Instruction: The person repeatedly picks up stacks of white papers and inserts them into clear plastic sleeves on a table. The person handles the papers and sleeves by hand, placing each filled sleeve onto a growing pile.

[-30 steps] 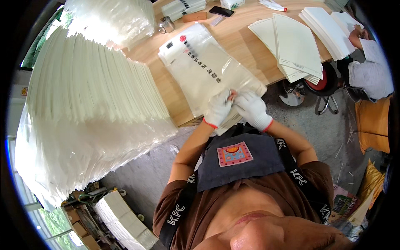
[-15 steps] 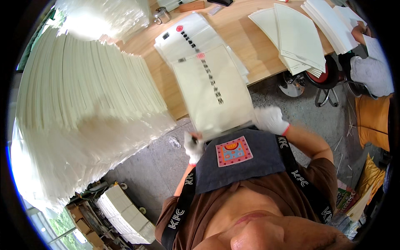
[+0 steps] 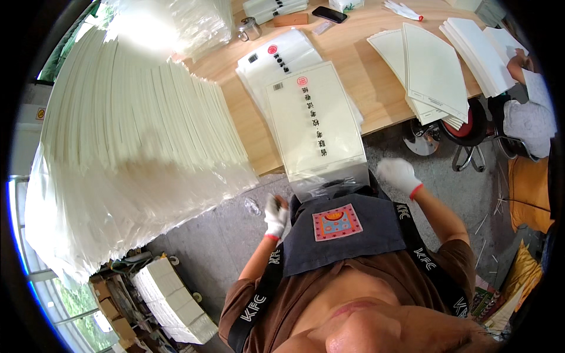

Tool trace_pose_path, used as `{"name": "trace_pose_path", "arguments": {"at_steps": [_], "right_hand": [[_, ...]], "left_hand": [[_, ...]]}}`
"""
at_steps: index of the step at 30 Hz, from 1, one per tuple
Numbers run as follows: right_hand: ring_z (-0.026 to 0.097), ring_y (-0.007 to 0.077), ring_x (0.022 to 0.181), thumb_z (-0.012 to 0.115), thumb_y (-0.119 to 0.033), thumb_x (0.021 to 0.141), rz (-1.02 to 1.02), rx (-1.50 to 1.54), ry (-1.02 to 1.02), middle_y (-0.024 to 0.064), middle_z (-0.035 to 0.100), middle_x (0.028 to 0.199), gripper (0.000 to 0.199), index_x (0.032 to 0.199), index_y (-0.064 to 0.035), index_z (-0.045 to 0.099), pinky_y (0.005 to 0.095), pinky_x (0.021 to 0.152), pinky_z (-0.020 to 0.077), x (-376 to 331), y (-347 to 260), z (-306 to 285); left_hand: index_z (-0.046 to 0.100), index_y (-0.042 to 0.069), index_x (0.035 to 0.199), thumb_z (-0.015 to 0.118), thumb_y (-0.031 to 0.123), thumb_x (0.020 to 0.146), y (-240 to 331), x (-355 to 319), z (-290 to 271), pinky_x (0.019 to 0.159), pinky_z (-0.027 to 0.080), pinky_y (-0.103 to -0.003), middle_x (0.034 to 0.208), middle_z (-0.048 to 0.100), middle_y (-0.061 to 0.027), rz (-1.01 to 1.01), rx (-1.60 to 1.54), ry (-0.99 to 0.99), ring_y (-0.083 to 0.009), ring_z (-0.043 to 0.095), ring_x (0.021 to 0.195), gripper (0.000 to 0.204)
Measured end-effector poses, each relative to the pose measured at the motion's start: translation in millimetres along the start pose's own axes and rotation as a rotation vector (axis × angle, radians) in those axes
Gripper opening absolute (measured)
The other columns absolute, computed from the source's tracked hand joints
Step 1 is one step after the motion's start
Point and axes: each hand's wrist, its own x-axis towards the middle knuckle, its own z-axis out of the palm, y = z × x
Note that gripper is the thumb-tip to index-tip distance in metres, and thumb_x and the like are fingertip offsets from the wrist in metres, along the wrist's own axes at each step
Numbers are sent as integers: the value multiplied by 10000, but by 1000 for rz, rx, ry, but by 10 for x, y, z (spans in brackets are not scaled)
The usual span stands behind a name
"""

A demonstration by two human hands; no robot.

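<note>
A clear plastic sleeve packed with cream paper (image 3: 338,126) lies lengthwise before me, its far part on other sleeves (image 3: 252,70) on the table. Its clear lower end hangs past the table edge to my apron. On its left, a small gap away, is my left hand (image 3: 275,216) in a white glove, with fingers loosely bent and some fingertips bare. My right hand (image 3: 400,175), also in a white glove, hovers off the sleeve's lower right corner. Neither hand appears to hold anything. The right fingers are slightly smeared by motion.
A tall stack of filled sleeves (image 3: 135,117) stands at left. On the wooden table (image 3: 353,76) are paper stacks (image 3: 432,70), a metal cup (image 3: 249,28), a reddish block (image 3: 291,20), a phone (image 3: 329,15) and a loose glove (image 3: 404,10). Another person's arm (image 3: 518,63) shows at far right.
Both hands have come off the lower end of the filled sleeve and moved outward, left and right. The view has shifted, showing more of the table's far side.
</note>
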Motion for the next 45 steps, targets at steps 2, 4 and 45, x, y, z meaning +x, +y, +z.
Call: {"name": "trace_pose_path", "arguments": {"at_steps": [2,4,45], "right_hand": [[614,350,909,428,-367,899,150,506,148,231,623,958,385,1020,-53,614,411,750,500,238,51,9],[615,295,927,456,-389,909,159,797,189,193,620,1020,415,1121,-51,569,391,790,481,434,-62,135],[540,89,445,498,-347,926,-454,1314,-130,44,615,655,318,806,-64,580,203,395,408,873,-1682,-1939]], "left_hand": [[520,51,839,549,187,880,25,311,173,608,451,-315,660,557,-81,-417,-267,-31,-143,535,611,145],[538,24,888,545,224,895,174,549,262,626,449,-303,700,569,-68,-366,-209,-120,-135,535,656,200],[597,81,1025,709,158,713,1936,1046,305,887,425,-379,1081,599,-95,875,353,71,-303,541,1042,340]]}}
